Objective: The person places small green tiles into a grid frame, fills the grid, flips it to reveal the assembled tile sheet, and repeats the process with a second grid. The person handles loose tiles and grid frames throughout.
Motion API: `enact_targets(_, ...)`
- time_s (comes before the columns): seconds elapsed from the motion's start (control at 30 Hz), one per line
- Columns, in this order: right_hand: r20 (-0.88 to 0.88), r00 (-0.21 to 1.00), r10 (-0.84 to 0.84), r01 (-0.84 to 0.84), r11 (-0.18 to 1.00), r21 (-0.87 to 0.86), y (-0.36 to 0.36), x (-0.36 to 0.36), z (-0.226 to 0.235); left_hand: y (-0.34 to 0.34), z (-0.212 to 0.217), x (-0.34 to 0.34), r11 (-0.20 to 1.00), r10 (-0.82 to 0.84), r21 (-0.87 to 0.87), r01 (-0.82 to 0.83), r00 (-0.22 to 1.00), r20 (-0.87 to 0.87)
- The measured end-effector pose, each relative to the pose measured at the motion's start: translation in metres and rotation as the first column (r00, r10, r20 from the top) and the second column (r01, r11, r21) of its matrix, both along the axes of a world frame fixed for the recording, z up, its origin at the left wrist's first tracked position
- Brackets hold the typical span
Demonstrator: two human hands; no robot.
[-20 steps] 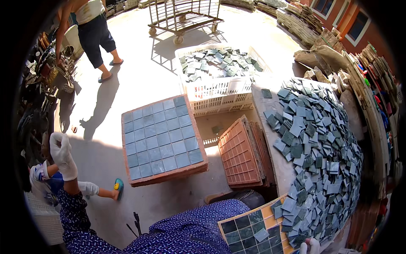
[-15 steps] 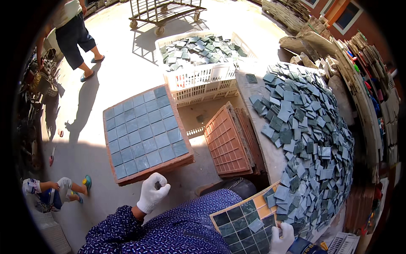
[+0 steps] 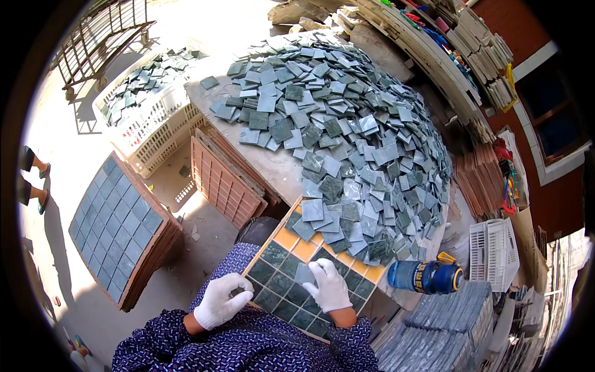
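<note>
A yellow gridded tray (image 3: 304, 249) slants across my lap, many of its squares filled with dark green stone tiles (image 3: 273, 254). My right hand (image 3: 330, 288), in a white glove, is over it, thumb and fingers closed on a paler stone tile (image 3: 304, 273). Beside the tray's left edge is my left hand (image 3: 220, 302), also gloved. Its fingers are bent, thumb and forefinger apart, with nothing in them. Several loose tiles (image 3: 313, 210) rest on the tray's far corner, spilling from a large heap of grey-green tiles (image 3: 353, 142).
At left, a stack of reddish trays (image 3: 162, 239) is topped with set tiles. Other red trays (image 3: 220, 177) lean against the worktable (image 3: 214, 102). Behind stands a white crate (image 3: 167, 127) of tiles. A blue bottle (image 3: 424, 276) lies at right, near stacked grey tiles (image 3: 443, 316).
My view has swung right, bringing the tray and bottle into fuller sight. My right hand has come over the tray to the pale tile. My left thumb and forefinger have parted.
</note>
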State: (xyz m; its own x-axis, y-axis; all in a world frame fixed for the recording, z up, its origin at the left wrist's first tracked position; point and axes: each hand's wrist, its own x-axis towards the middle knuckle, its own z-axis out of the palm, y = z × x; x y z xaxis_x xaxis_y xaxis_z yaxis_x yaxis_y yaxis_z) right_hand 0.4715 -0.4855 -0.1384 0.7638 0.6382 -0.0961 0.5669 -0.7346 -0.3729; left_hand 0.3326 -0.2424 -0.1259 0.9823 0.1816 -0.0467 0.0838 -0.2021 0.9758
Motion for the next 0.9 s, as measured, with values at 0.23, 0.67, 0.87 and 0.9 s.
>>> enact_targets(0.23,0.080,0.997,0.010,-0.020,0.992,0.122,0.025,0.014,-0.001,-0.002,0.002,-0.004,0.999,0.013,0.043,-0.010,0.998,-0.060)
enact_targets(0.67,0.098,0.989,-0.114,0.083,0.958,0.274,0.027,0.044,-0.013,-0.005,0.003,0.019,0.996,-0.074,0.061,0.072,0.997,0.038)
enact_targets(0.87,0.415,0.898,-0.146,0.023,0.957,0.288,0.034,0.058,-0.007,0.003,-0.021,0.076,0.936,-0.149,0.351,0.011,0.917,0.369)
enact_targets(0.9,0.448,0.894,-0.004,-0.095,0.976,0.198,0.038,0.062,-0.006,0.005,-0.026,0.091,0.915,-0.177,0.402,-0.017,0.880,0.441)
